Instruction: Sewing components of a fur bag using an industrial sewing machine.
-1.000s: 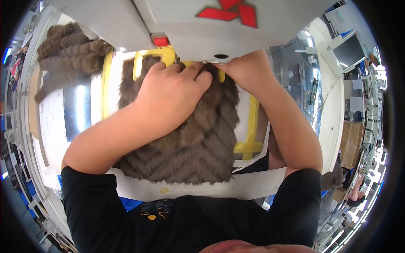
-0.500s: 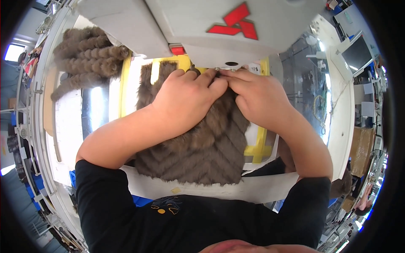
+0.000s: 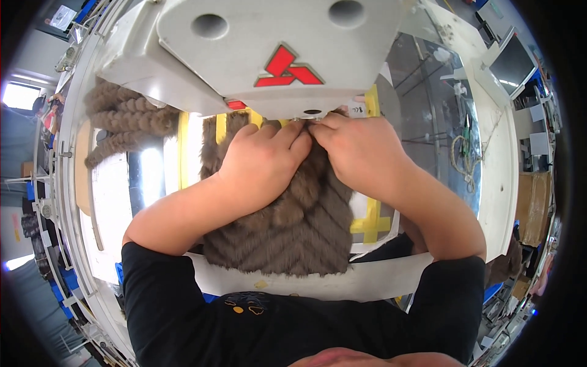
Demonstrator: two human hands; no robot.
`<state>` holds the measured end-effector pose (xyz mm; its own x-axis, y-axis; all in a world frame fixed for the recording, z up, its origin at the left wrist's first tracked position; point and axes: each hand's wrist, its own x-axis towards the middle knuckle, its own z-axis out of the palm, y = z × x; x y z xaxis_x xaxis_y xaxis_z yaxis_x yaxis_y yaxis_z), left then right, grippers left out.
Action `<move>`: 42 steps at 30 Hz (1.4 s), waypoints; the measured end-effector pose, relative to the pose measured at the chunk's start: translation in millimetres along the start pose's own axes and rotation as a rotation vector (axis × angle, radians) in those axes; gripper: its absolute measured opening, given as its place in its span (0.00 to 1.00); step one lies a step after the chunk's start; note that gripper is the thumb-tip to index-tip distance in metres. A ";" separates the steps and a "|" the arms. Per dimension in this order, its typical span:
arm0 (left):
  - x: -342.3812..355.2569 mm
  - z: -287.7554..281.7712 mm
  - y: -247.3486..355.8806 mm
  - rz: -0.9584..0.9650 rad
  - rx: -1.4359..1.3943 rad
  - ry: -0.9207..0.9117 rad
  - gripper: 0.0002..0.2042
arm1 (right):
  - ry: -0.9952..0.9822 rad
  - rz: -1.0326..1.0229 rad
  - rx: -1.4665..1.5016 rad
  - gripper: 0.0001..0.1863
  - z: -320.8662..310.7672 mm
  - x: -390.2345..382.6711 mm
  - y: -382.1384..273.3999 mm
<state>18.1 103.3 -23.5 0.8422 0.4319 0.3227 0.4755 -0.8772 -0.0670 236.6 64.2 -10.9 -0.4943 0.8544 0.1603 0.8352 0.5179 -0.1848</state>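
Tabletop: white, with a dark glassy section toward its right edge bearing a looped cord.
Fur panel: brown, chevron-ridged, spread from the near edge toward the machine; yellow tape at its right.
Left hand: palm down, fingers curled, pinching the panel's far part.
Right hand: just beside, pinching likewise; fingertips partly hidden.
Machine housing: pale, red-emblemed, above the fingertips.
Far left corner: bundled fur strips.
Room: dark screen and cardboard box beyond the right edge; bright window beyond the left.
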 end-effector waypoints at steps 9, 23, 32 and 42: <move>0.9 -8.8 0.0 -0.071 -0.081 -0.118 0.16 | 0.017 -0.008 -0.024 0.08 0.4 3.5 -3.7; 2.9 -2.4 2.3 -0.028 -0.036 -0.008 0.10 | 0.010 -0.013 -0.011 0.06 2.5 4.3 -2.0; 4.3 -5.6 4.9 -0.027 -0.035 0.003 0.10 | -0.075 0.000 0.033 0.08 -5.2 3.1 3.2; 2.4 -8.0 0.9 -0.057 -0.093 -0.136 0.16 | -0.073 -0.042 0.217 0.18 -10.6 5.0 25.9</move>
<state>18.5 101.9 -15.3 0.8441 0.5005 0.1922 0.5034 -0.8633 0.0370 258.3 81.5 -4.7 -0.5506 0.8284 0.1030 0.7459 0.5436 -0.3850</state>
